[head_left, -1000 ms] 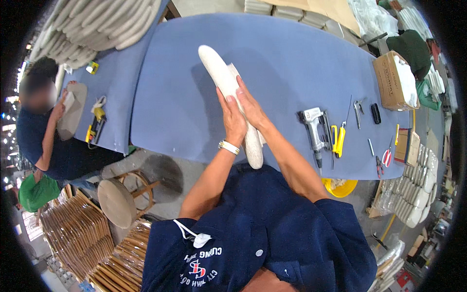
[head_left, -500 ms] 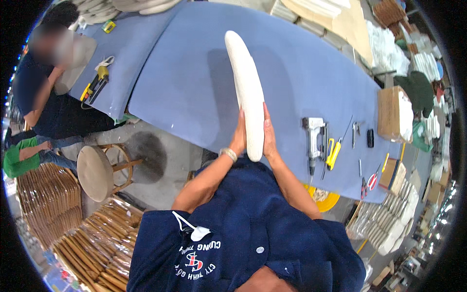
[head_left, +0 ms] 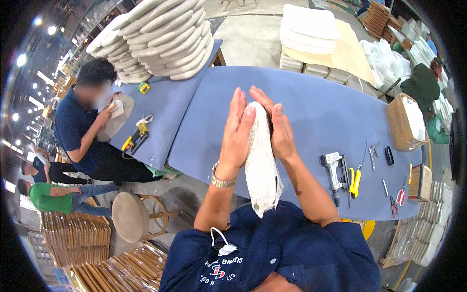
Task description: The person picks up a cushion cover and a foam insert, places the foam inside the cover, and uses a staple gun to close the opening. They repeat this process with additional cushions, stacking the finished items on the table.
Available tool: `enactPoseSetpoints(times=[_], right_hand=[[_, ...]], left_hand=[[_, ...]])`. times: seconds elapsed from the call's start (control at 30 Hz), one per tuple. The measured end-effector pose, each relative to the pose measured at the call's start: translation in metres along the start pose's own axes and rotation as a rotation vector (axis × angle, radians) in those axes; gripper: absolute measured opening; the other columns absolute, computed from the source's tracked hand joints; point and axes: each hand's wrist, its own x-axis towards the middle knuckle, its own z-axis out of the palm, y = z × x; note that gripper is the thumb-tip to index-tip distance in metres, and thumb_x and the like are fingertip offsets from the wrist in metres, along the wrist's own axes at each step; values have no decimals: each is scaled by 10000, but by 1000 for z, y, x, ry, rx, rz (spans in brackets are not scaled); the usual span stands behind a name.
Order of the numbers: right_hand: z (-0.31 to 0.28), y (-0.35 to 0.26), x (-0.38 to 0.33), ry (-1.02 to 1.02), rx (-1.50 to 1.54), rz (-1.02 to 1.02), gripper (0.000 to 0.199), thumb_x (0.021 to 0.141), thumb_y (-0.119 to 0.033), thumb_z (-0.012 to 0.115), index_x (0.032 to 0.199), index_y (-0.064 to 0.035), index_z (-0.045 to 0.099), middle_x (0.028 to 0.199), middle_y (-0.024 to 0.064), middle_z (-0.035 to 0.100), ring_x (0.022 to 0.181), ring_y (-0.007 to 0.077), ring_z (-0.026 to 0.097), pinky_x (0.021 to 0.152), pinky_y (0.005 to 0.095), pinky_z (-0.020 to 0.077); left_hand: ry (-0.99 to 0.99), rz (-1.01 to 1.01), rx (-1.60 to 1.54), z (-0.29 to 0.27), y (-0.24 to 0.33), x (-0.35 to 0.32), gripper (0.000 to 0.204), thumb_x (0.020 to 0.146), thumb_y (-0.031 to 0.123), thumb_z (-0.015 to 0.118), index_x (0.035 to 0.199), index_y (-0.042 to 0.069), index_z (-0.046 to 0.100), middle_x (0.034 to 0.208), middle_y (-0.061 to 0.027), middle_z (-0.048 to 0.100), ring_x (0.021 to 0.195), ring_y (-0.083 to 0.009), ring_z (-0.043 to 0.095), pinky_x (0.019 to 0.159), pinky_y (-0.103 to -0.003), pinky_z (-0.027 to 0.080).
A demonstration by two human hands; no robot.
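Observation:
I hold a long white fabric-covered cushion (head_left: pixel 261 160) upright on edge between both palms, above a blue table (head_left: pixel 316 107). My left hand (head_left: pixel 237 129) presses flat against its left side, fingers straight, a metal watch on the wrist. On the right side lies my right hand (head_left: pixel 277 126), fingers reaching up over the cushion's top end. Loose fabric hangs from the cushion's lower end near my chest.
A pneumatic stapler (head_left: pixel 333 168), a yellow-handled tool (head_left: pixel 356 179), pliers and red scissors (head_left: pixel 400 195) lie on the table's right part beside a cardboard box (head_left: pixel 403 121). A co-worker (head_left: pixel 85 126) works at the left table. Stacked cushions (head_left: pixel 160 34) stand behind; a round stool (head_left: pixel 130 216) is lower left.
The cushion was lifted off the table, where it lay lengthwise, and stood up on edge close to my chest. Both hands slid up to its top end.

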Motion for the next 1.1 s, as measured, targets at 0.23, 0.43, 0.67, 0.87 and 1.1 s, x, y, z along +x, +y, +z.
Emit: enactPoseSetpoints(times=[0.23, 0.43, 0.67, 0.87, 1.1], right_hand=[[-38, 138, 20, -31, -203, 529, 758, 1099, -541, 268, 1144, 42, 750, 1089, 192, 747, 1043, 300, 676, 998, 410, 473], [-23, 151, 47, -109, 172, 595, 718, 1083, -538, 333, 1071, 39, 759, 1013, 164, 748, 968, 239, 669, 924, 383, 493], [-24, 75, 93, -234, 205, 300, 626, 1100, -428, 336, 950, 27, 739, 880, 99, 702, 813, 173, 632, 822, 324, 502], [-15, 44, 96, -100, 35, -150, 430, 1055, -277, 419, 979, -29, 762, 1066, 108, 696, 994, 231, 609, 926, 373, 468], [-10, 68, 139, -146, -204, -291, 341, 990, -243, 493, 919, -67, 776, 1057, 95, 696, 1045, 290, 582, 982, 404, 427]], left_hand=[[-85, -70, 278, 14, 34, -78, 937, 926, 156, 680, 1608, -73, 80, 1578, -269, 353, 1455, -306, 389, 1194, -407, 301], [-158, -28, 268, -20, 27, -37, 876, 932, 147, 640, 1607, -68, 123, 1530, -253, 430, 1390, -306, 475, 1142, -397, 377], [-238, -96, 290, -11, 29, 14, 826, 920, 123, 616, 1596, -57, 177, 1459, -220, 478, 1337, -283, 504, 1111, -394, 404], [-262, -59, 340, -20, 20, 40, 704, 920, 157, 624, 1520, -63, 328, 1338, -182, 573, 1225, -250, 574, 1053, -382, 448], [-168, -199, -49, -41, -10, 93, 463, 1023, 208, 590, 1373, -83, 507, 1279, -127, 611, 1129, -173, 596, 977, -330, 487]])
